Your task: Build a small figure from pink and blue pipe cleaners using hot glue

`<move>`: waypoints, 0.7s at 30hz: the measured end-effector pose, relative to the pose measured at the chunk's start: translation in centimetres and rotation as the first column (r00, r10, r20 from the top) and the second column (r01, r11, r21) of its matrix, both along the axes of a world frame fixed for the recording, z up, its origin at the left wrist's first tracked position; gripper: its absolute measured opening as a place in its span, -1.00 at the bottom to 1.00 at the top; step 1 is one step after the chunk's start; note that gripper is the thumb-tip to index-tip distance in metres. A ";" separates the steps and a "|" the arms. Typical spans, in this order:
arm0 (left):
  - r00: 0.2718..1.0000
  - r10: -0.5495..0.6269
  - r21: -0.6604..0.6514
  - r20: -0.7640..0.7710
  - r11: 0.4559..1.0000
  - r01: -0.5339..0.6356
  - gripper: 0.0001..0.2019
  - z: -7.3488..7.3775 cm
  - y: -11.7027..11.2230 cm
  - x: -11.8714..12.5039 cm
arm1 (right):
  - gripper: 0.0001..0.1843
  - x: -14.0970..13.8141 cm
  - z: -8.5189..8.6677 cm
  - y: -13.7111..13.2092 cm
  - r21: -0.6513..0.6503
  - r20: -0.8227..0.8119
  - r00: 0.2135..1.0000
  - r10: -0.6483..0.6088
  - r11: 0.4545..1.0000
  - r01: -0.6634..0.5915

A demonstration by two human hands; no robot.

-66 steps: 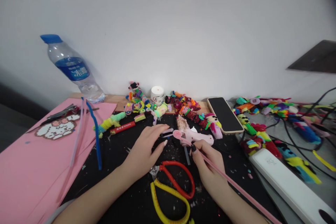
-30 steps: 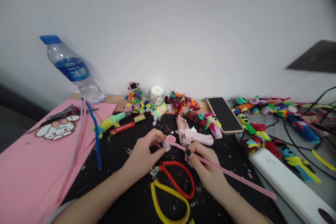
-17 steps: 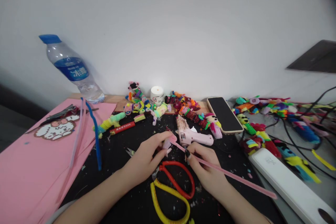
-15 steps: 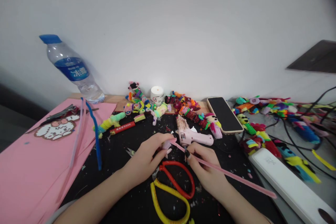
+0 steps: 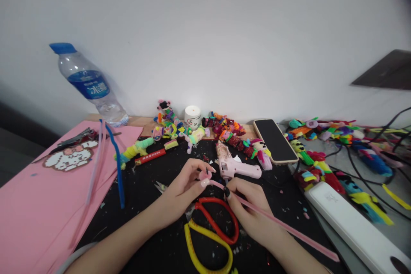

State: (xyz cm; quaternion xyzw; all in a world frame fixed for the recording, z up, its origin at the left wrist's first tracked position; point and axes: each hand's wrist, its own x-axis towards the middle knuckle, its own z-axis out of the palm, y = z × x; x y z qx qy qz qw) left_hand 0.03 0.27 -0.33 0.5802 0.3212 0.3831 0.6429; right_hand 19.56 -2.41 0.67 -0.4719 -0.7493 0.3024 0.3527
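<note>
My left hand (image 5: pixel 184 186) pinches the small coiled end (image 5: pixel 206 175) of a long pink pipe cleaner (image 5: pixel 282 224) between thumb and fingertips. My right hand (image 5: pixel 248 207) grips the straight part of the same pipe cleaner just behind the coil; the rest runs down to the right past my wrist. Both hands hover over a black mat (image 5: pixel 144 205). A pink glue gun (image 5: pixel 237 168) lies just beyond the coil. Red and yellow scissors (image 5: pixel 212 233) lie below my hands.
Pink foam sheets (image 5: pixel 41 197) with loose pipe cleaners (image 5: pixel 117 162) lie left, a water bottle (image 5: pixel 88 85) behind them. Several pipe-cleaner figures (image 5: pixel 221 130), a white jar (image 5: pixel 192 116) and a phone (image 5: pixel 274 140) line the wall. A white power strip (image 5: pixel 353 224) and cables (image 5: pixel 362 171) are right.
The coil came off the glue gun towards me. My left hand went from lying flat to pinching the coil, and both hands have drawn slightly nearer, turning the pipe cleaner.
</note>
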 end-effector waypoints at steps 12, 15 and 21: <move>0.995 0.045 -0.200 0.090 0.979 -0.026 -0.90 -0.5 0.5 0.1 | -0.76 -0.1 0.2 0.0 0.025 0.034 0.999 0.001 1.000 -0.002; 0.991 0.058 -0.229 0.123 0.973 -0.028 -0.90 -0.5 0.6 0.2 | -0.76 -0.1 0.3 0.1 0.022 0.033 0.999 -0.002 1.000 0.001; 0.989 0.090 -0.308 0.118 0.950 -0.050 -0.78 -0.2 0.8 0.2 | -0.78 0.0 0.3 0.3 0.001 0.014 1.000 -0.026 1.000 0.026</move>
